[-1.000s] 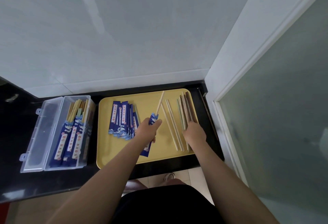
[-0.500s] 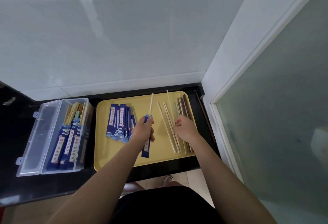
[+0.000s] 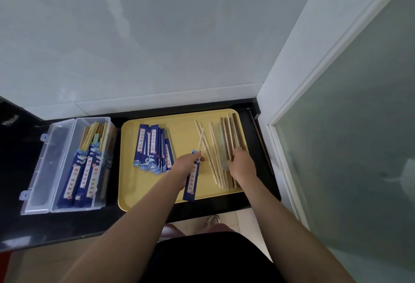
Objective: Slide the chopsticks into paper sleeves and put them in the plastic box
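Observation:
My left hand grips a blue paper sleeve over the yellow tray. A pale chopstick sticks out of the sleeve's top end. My right hand lies on the row of loose chopsticks at the tray's right side, fingertips touching the brown ones; nothing is lifted in it. A fanned stack of empty blue sleeves lies on the tray's left part. The clear plastic box stands left of the tray and holds several sleeved chopsticks.
The box's lid lies open to its left on the black counter. A white tiled wall rises behind. A white frame with frosted glass closes off the right side. One dark stick lies beside the tray's right edge.
My right hand held a pale chopstick raised half a second ago; it has dropped back onto the loose pile. The left hand with the sleeve has tilted slightly to the right.

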`<state>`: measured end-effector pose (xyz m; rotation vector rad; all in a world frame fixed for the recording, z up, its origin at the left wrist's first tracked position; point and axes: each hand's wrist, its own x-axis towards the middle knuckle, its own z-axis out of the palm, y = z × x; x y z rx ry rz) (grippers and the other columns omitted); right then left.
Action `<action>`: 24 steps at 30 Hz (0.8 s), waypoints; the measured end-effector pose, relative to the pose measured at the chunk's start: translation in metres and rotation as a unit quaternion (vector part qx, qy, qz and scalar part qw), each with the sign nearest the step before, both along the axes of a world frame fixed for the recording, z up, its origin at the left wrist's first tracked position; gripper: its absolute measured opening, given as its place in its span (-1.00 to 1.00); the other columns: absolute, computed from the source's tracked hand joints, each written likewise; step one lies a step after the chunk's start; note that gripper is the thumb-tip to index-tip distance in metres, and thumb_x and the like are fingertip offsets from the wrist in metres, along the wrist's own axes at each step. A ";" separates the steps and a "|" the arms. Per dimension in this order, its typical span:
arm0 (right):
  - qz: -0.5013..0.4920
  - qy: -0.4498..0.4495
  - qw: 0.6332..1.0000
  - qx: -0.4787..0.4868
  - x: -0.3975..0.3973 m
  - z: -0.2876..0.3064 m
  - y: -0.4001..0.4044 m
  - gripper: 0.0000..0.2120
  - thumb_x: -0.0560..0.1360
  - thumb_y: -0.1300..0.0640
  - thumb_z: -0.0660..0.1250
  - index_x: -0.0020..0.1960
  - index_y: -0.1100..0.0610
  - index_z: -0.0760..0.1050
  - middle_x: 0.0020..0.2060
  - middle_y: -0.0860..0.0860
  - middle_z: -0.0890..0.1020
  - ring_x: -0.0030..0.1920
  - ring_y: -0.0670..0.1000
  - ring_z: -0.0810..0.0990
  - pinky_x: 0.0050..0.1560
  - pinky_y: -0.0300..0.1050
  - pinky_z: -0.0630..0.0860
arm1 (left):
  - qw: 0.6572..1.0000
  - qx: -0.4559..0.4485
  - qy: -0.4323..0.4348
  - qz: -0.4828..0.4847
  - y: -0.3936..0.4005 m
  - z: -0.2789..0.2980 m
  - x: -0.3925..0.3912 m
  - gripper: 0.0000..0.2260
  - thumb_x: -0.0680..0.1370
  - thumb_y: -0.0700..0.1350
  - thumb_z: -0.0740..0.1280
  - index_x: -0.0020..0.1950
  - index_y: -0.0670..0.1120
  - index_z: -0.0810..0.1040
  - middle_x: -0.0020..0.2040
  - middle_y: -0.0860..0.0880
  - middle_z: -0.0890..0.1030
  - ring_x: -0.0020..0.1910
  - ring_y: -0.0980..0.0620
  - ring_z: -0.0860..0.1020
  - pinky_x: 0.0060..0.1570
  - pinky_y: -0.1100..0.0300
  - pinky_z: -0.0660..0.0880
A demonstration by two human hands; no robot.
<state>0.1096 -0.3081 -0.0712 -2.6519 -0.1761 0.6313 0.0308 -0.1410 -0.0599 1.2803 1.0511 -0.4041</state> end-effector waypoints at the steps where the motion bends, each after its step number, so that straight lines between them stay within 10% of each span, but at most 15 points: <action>1: 0.014 0.011 1.000 0.008 -0.002 -0.002 0.003 -0.83 0.61 0.16 0.34 0.18 0.15 0.49 -0.04 0.00 0.56 -0.08 0.01 0.57 -0.06 -0.13 0.52 | 1.000 -0.001 0.000 0.001 -0.002 -0.001 -0.001 -0.68 0.61 0.12 0.31 -0.09 -0.09 0.69 -0.02 -0.13 0.47 -0.04 -0.11 0.47 0.16 -0.03 0.52; 24: 0.043 -0.001 0.999 0.000 -0.016 -0.007 0.007 -0.89 0.63 0.21 0.29 0.15 0.17 0.50 -0.13 0.01 0.58 -0.09 0.02 0.62 -0.08 -0.11 0.58 | 0.991 -0.085 -0.016 0.104 0.003 -0.019 -0.018 -0.78 0.56 0.05 0.41 -0.16 -0.07 0.72 0.04 -0.11 0.63 -0.02 -0.04 0.53 0.10 0.04 0.49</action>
